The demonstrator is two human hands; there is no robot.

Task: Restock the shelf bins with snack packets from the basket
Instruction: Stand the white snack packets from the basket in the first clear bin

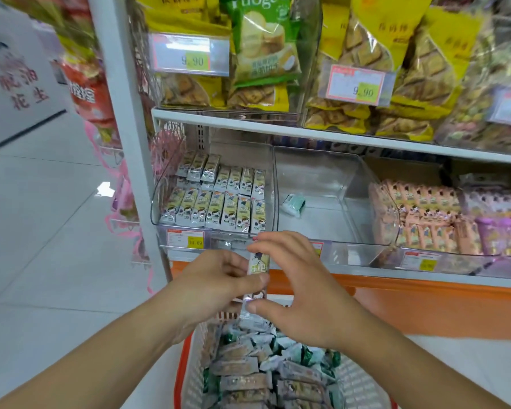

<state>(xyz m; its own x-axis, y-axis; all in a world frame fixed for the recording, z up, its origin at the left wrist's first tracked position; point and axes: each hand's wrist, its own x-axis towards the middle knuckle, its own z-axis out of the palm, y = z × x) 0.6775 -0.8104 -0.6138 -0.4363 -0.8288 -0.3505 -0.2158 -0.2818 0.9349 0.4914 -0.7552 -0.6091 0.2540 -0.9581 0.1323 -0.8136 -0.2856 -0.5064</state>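
above the basket point(186, 376) both your hands pinch one packet point(258, 265); left bin point(160, 202) nearly full, middle bin point(363, 184) almost bare, basket loaded.

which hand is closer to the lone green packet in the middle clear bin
Right. The right hand is below the green packet, close to that bin's front lip; the left hand sits farther left, under the neighbouring full bin. Both hold a cream packet.
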